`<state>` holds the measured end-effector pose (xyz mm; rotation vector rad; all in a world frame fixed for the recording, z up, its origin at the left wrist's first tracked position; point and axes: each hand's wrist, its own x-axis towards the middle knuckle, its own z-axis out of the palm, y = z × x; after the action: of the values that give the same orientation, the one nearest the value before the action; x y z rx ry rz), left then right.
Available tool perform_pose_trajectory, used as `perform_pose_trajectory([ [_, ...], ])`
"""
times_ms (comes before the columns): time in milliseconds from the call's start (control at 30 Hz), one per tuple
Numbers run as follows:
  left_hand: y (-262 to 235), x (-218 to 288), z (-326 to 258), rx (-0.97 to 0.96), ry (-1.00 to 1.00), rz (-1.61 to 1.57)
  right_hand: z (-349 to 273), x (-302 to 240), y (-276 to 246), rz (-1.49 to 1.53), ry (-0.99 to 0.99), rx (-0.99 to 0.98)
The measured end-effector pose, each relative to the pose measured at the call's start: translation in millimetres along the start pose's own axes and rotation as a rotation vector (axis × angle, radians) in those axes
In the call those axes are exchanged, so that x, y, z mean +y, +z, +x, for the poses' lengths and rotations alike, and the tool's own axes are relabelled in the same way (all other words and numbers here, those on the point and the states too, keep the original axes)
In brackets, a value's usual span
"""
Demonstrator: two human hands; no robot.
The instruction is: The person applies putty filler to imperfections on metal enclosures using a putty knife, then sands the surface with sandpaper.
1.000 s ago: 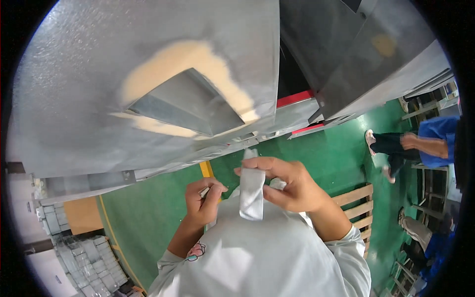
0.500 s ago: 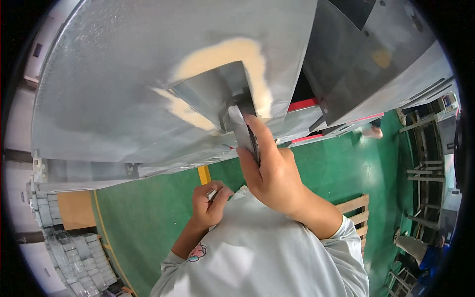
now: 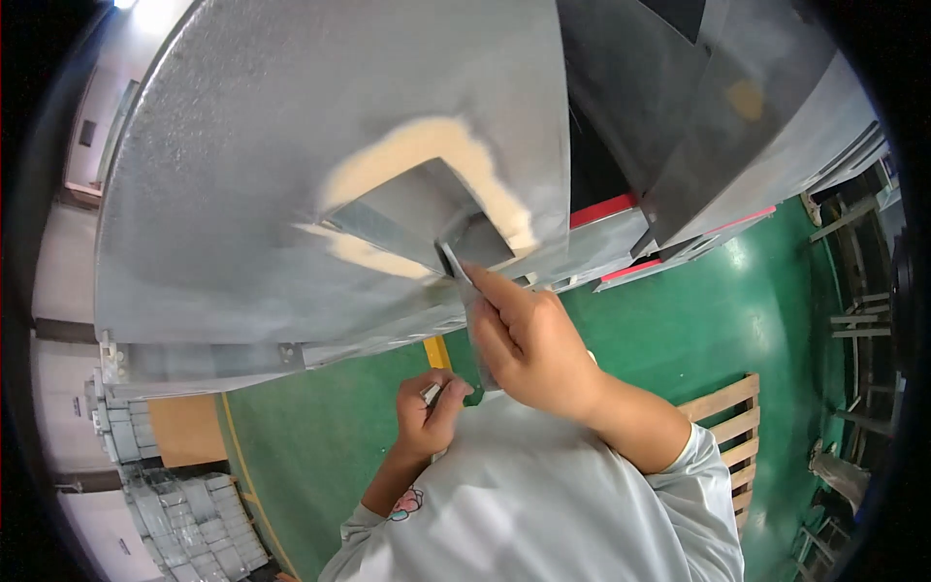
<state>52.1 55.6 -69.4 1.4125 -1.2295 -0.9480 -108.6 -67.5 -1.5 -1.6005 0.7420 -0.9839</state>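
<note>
"What is held by the right hand (image 3: 538, 339)?"
"A grey strip (image 3: 477, 335) is clamped between thumb and fingers. Its tip is seen at five o'clock in the beige-bordered opening (image 3: 398, 209) of the panel (image 3: 223, 194); contact cannot be told."
"And the left hand (image 3: 425, 422)?"
"It is placed at the right's eight o'clock, curled around a pale piece (image 3: 430, 393)."

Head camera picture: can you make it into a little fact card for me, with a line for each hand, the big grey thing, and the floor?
Right hand: pinching a grey strip, its tip at the opening; touching or not, I can't tell
Left hand: curled around a small pale piece, kind unclear
Grey panel: cream patch bordering the opening
Floor: green; slatted wooden pallet at right
</note>
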Motion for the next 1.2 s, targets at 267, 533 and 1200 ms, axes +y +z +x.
perform_pose_trajectory([
  [267, 5, 3, 1, -0.027, -0.016, -0.030, -7, 4, 5, 0.014, -0.053, 0.047],
  [533, 8, 1, 1, -0.028, -0.014, -0.026, -21, 12, -3, 0.022, -0.022, -0.126],
  [1200, 9, 104, 33, -0.020, 0.104, -0.180, -53, 56, -31, 0.021, -0.156, -0.078],
])
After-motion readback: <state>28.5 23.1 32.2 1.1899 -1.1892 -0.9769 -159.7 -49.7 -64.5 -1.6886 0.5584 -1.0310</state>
